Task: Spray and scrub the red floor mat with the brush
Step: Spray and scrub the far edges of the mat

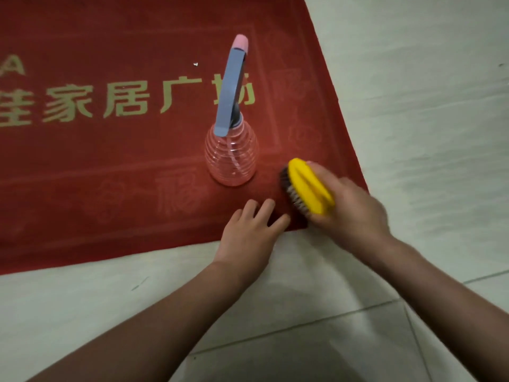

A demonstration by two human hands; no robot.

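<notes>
At the near right corner of the mat, the right hand (349,208) has its grip clamped on the yellow brush (309,186), fingers curled over the far side of the plastic back and the palm on top. The brush is tilted, so its dark bristles face left and down and seem to meet the pile along one edge. The hand is blurred, which reads as a stroke in progress.

Just beside it, the left hand (248,232) holds nothing. Its fingers are straight and spread, and it lies flat on the mat's near edge, apparently pinning it down for the scrubbing.

The red floor mat (110,161) lies on a pale tiled floor (413,106) and runs off the left and top of the view. The spray bottle (231,158) stands upright on it just beyond the brush, apart from both hands. It has a clear ribbed body, a blue trigger head and a pink nozzle tip. Gold lettering (124,100) crosses the mat behind it, and a small white speck (195,64) lies farther back.

With the bottle set down and the brush at work, I judge that spraying of this patch is done and scrubbing is under way. The pile around the fingertips looks slightly darker, though I cannot tell whether it is wet. Only this corner is being worked. The long stretch to the left and the far band with the lettering show no sign of scrubbing, so most of the mat appears left to do.
</notes>
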